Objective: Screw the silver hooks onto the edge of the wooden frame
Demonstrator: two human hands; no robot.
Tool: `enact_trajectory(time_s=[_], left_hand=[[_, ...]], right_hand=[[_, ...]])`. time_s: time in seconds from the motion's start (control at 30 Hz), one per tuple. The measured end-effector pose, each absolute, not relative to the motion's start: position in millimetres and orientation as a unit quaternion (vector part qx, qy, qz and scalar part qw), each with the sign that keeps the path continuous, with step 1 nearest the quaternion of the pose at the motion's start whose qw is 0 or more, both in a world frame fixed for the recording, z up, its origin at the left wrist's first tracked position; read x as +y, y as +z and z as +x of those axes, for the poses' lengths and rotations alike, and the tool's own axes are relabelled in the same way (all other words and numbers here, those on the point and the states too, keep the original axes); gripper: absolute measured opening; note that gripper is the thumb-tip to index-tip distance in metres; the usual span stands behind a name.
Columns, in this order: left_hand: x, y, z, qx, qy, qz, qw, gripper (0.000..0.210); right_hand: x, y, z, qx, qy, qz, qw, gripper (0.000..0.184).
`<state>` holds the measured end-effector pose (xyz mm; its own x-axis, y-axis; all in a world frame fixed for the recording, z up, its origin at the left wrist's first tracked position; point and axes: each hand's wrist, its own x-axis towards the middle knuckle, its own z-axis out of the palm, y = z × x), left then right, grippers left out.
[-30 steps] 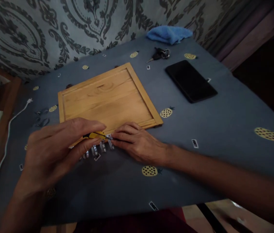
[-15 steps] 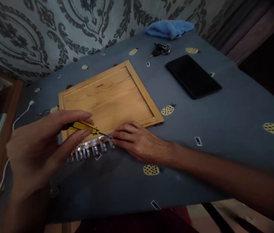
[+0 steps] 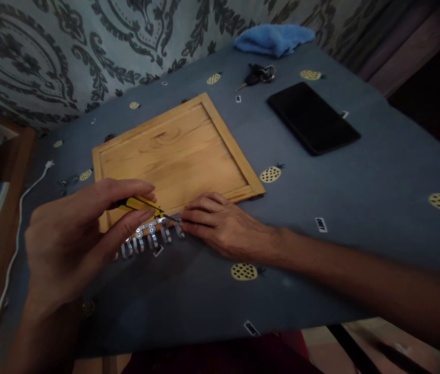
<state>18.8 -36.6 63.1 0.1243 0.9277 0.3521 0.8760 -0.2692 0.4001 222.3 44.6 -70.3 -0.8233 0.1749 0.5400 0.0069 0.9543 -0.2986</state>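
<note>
My left hand point(image 3: 83, 234) is closed around a yellow and black screwdriver point(image 3: 142, 204), pinched between thumb and fingers. The screwdriver's shaft slants down to the right, with its tip at the last metal hook point(image 3: 179, 228) on the right of a row. These several silvery hooks point(image 3: 152, 236) are fixed along the near edge of a framed wooden board point(image 3: 177, 150), which lies flat. My right hand point(image 3: 223, 228) rests at the same edge, its fingertips closed at that rightmost hook and partly hiding it.
A blue cloth point(image 3: 274, 40), a bunch of keys point(image 3: 257, 76) and a black tablet point(image 3: 313, 118) lie beyond the board on the grey patterned tablecloth point(image 3: 301, 202). A white cable point(image 3: 16, 244) runs down the left side, beside a wooden shelf point(image 3: 21, 156) with books.
My left hand and the screwdriver have shifted slightly right, and the shaft's tip stays at the rightmost hook. My right hand has barely moved. The view has tilted a little.
</note>
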Motion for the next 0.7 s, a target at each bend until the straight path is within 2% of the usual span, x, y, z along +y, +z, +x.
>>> enact_trajectory(time_s=[0.3, 0.7], left_hand=[[-37.0, 62.4, 15.4, 0.572, 0.297, 0.760, 0.078, 0.020], [-40.1, 65.1, 14.3, 0.618, 0.291, 0.724, 0.095, 0.019]], right_hand=[[45.0, -70.4, 222.4, -0.943, 0.142, -0.047, 0.296, 0.026], [45.2, -72.0, 223.1, -0.943, 0.147, -0.045, 0.295, 0.027]])
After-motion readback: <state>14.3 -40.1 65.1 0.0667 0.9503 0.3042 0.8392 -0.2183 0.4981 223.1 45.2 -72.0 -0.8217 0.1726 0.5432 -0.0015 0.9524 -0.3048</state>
